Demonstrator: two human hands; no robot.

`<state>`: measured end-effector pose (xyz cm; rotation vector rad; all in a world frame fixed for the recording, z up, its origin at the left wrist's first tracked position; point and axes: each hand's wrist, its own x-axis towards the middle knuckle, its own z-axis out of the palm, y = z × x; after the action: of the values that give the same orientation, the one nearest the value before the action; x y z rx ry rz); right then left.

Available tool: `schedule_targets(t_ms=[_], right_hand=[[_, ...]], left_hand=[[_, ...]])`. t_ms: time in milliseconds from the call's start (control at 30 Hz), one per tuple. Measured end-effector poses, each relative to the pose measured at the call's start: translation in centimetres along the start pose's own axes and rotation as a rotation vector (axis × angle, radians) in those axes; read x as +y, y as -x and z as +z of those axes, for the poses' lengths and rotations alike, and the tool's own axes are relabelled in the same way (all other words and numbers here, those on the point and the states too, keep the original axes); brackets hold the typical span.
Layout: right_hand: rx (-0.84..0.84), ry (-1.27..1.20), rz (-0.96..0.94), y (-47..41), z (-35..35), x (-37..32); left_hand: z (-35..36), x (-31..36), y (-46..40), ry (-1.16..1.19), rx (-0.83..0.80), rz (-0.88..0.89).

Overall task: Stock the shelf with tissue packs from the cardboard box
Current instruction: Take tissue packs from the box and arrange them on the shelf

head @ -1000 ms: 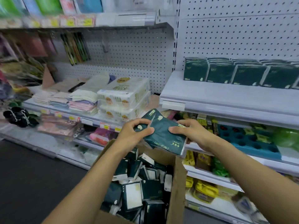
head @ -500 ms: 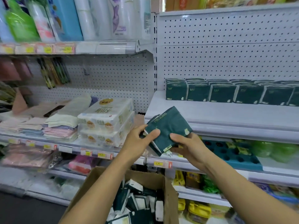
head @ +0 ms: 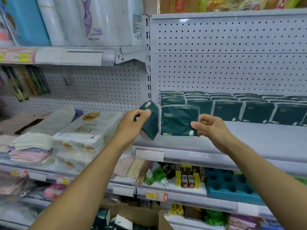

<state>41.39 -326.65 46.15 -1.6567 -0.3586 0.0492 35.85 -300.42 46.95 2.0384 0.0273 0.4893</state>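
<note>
The left hand (head: 132, 120) grips one dark green tissue pack (head: 150, 119), tilted; the right hand (head: 208, 126) pinches another pack (head: 178, 120), held upright over the grey shelf (head: 259, 138). At two o'clock, a row of packs (head: 240, 107) lines the pegboard wall (head: 232, 63). At six o'clock, the cardboard box (head: 141, 214) holds more packs.

Both hands are rising from above the cardboard box (head: 132, 214) toward the shelf (head: 249, 138) at frame centre. The two packs, formerly pressed together, are separating: the left hand (head: 132, 122) is gripping a tilted pack (head: 150, 120), the right hand (head: 211, 127) is pinching an upright pack (head: 177, 120).
</note>
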Motion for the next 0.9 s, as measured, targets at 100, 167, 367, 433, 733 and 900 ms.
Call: schedule_targets(t_ms=[100, 167, 367, 433, 733, 900], right_hand=[[0.138, 0.085, 0.027, -3.1, -1.0, 2.2], [0.193, 0.161, 0.045, -4.9, -1.2, 3.6], [0.233, 0.323, 0.024, -9.9, -0.1, 5.9], [0.269, 0.359, 0.016, -11.3, 0.5, 6.2], [0.334, 0.408, 0.037, -13.8, 1.2, 7.1], [0.345, 0.424, 0.043, -13.4, 1.3, 6.8]], left_hand=[[0.5, -2.2, -2.2, 0.035, 0.094, -0.092], [1.0, -3.5, -3.1, 0.049, 0.124, -0.102], [2.4, -5.2, -4.3, 0.200, 0.159, -0.146], [2.7, -5.4, -4.5, 0.221, 0.162, -0.150], [3.2, -5.3, -4.8, 0.214, 0.165, -0.130], [3.3, -4.8, -4.5, 0.233, 0.155, -0.128]])
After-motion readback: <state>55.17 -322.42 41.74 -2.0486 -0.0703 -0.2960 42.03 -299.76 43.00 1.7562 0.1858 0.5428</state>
